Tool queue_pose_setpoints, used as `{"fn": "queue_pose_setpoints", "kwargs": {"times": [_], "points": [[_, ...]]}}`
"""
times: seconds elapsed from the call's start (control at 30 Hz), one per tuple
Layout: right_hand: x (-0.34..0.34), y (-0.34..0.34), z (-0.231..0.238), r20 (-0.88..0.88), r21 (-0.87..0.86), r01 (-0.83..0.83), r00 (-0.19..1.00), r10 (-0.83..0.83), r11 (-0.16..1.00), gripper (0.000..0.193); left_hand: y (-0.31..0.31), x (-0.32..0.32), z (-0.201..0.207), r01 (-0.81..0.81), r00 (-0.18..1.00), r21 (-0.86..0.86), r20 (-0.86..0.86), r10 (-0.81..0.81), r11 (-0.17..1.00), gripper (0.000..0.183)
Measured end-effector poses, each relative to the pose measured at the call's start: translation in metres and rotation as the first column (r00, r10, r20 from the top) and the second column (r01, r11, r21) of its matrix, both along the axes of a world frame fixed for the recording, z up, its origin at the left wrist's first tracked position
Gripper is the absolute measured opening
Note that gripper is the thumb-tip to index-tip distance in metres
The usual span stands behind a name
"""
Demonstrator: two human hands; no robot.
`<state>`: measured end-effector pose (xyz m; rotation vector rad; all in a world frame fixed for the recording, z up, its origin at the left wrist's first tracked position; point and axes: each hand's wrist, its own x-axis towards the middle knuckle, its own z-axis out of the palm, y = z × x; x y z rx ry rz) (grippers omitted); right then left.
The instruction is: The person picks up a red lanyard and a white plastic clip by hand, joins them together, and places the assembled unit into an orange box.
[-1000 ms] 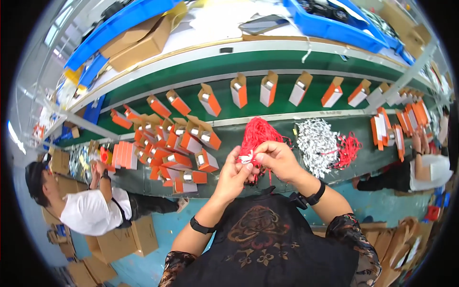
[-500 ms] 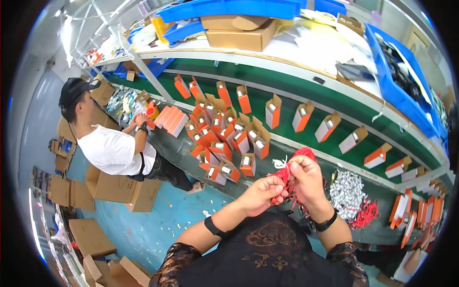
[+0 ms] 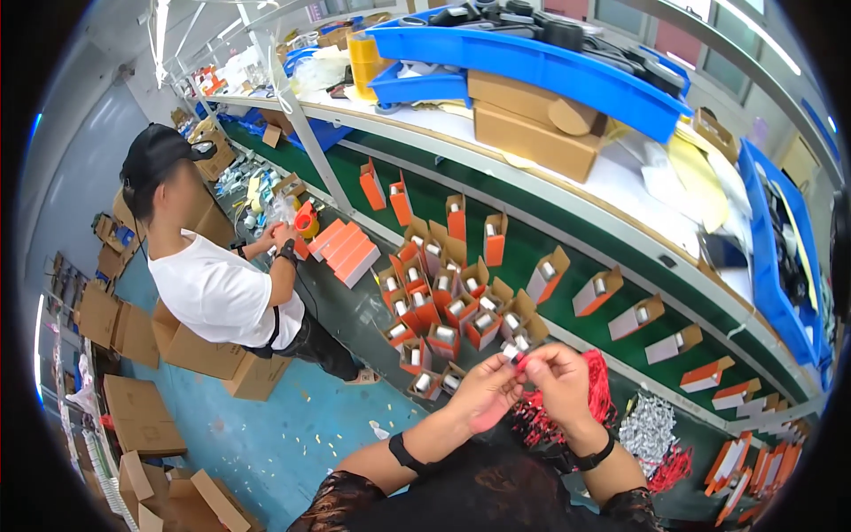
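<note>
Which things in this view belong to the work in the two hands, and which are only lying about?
Probably in the work:
small, partly hidden piece between left hand and right hand
red strands beside the right hand
open orange boxes, silvery strips nearby

Probably just lying about:
blue tray on the shelf
cardboard boxes on the floor

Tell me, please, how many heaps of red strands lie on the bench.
2: a large red heap beside the right hand, and a smaller red heap at the lower right of the silver-white heap. Others may be hidden from view.
</note>
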<state>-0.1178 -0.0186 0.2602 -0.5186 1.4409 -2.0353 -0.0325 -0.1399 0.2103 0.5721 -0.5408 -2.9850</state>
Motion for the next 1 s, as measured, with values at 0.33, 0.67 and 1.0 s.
{"fn": "queue_pose_setpoints", "kwargs": {"times": [0.33,0.67,1.0], "points": [[-0.052,-0.127,-0.001,-0.804,0.553,0.316,-0.042,0.593,0.771,0.036,-0.147,-0.05,-0.004,-0.073,0.997,-0.273,-0.001,0.076,0.959,0.03],[-0.114,-0.09,-0.018,-0.721,0.692,0.274,0.286,0.631,0.668,0.049,-0.499,-0.242,-0.108,-0.57,0.639,-0.708,-0.062,0.767,0.418,0.016],[-0.087,0.041,-0.024,-0.59,0.799,0.539,0.616,0.522,0.267,0.039,-0.546,-0.277,-0.149,-0.419,0.61,-0.733,0.209,0.764,0.535,0.051]]}}
